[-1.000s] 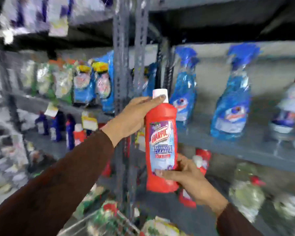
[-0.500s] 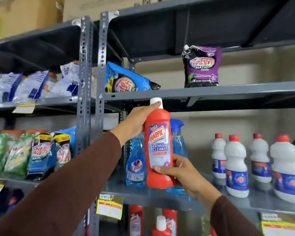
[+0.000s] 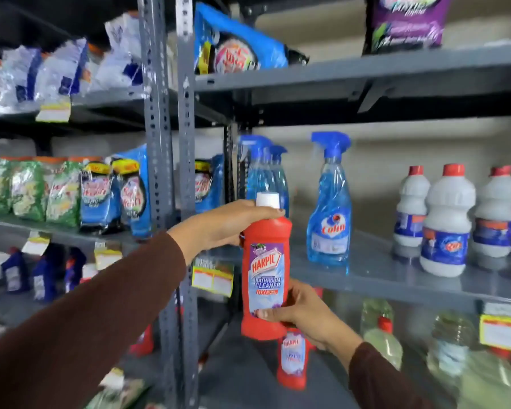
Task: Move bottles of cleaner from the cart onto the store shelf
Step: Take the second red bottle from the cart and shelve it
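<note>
I hold a red Harpic bathroom cleaner bottle (image 3: 264,270) with a white cap upright in front of the grey store shelf (image 3: 381,278). My left hand (image 3: 224,224) grips its shoulder just under the cap. My right hand (image 3: 301,312) wraps around its lower part from the right. The bottle hangs in the air in front of the lower shelf level, where another red Harpic bottle (image 3: 292,361) stands just below and behind it. The cart is out of view.
Blue Colin spray bottles (image 3: 329,214) and white red-capped bottles (image 3: 446,222) stand on the middle shelf. Grey perforated uprights (image 3: 186,172) rise left of the bottle. Detergent pouches (image 3: 101,196) fill the left bay. Clear bottles (image 3: 381,338) stand on the lower right.
The view has tilted down and the held bottle now hangs lower against the shelves, in front of the lower level instead of the middle shelf. Both hands keep the same grip.
</note>
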The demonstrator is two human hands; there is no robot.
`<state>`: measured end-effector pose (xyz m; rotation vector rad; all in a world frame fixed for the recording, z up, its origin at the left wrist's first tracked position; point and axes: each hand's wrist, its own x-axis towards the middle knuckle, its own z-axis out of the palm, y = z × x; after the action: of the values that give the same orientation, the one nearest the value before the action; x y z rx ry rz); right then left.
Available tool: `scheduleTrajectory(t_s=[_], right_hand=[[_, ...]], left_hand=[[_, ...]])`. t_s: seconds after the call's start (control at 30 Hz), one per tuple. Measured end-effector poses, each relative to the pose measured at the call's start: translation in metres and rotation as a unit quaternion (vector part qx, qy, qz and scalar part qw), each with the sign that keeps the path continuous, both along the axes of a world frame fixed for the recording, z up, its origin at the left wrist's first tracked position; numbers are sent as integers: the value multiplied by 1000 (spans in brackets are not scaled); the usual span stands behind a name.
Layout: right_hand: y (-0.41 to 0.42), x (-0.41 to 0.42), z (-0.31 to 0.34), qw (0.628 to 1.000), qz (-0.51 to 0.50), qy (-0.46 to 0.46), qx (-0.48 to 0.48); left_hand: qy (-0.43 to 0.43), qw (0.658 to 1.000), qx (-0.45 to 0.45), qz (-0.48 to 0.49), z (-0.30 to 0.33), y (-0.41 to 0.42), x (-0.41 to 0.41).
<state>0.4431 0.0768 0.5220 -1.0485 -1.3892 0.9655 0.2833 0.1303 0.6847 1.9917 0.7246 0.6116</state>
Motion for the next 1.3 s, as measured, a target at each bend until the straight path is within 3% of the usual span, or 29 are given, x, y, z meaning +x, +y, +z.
scheduleTrajectory(t_s=[0.27,0.47,0.6,0.7,0.97,1.03,1.3], right_hand=[[44,-33,-158,991,-64,-15,-113],[94,-42,-207,981,-100,-7,-164],[123,-42,-226,977,-111,-14,-180],[145,-40,-239,977,-128,-49,-165],[193,-34,-266,974,-176,-59,-127],[181,-39,-277,969,-186,-101,-130],[145,-44,-300,953,-224,-171,-115]], left_hand=[[76,990,-119,12,-159,36,-21],[-59,978,-123,160,-240,71,-11],[-198,913,-186,304,-305,91,8],[-224,889,-207,342,-360,114,14],[-165,909,-204,324,-436,132,3],[-145,918,-191,315,-444,134,2],[-191,913,-228,279,-465,144,-2]])
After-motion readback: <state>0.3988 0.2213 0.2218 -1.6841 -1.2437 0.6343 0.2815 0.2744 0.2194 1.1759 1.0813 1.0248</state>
